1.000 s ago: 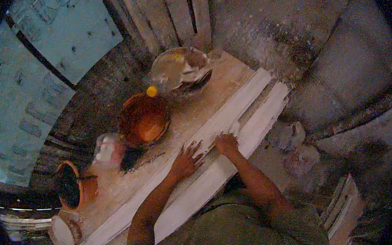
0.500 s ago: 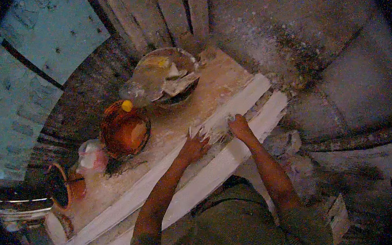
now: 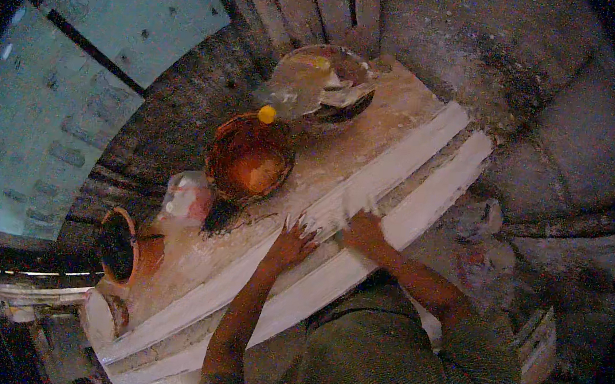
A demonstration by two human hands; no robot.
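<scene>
Two long white strips lie side by side on a worktable: a far white strip (image 3: 399,150) and a near white strip (image 3: 435,192). My left hand (image 3: 292,245) rests on the far strip with its fingers spread and whitened at the tips. Close to its right, my right hand (image 3: 364,231) is over the gap between the strips. Motion smears its fingers, and I cannot tell whether they hold anything. White stringy fibres (image 3: 327,216) lie between both hands on the far strip.
A brown tub (image 3: 218,162) and a wide basin (image 3: 339,118) with pale pieces in it stand beyond the strips on the table (image 3: 397,83). An orange-rimmed pot (image 3: 127,246) lies tipped at left, near a clear plastic container (image 3: 188,200). Rubble covers the floor (image 3: 473,53).
My right hand has come down and left, closer to my left hand, which stays on the far strip. The whole view has shifted, moving the table's things rightward and up.
</scene>
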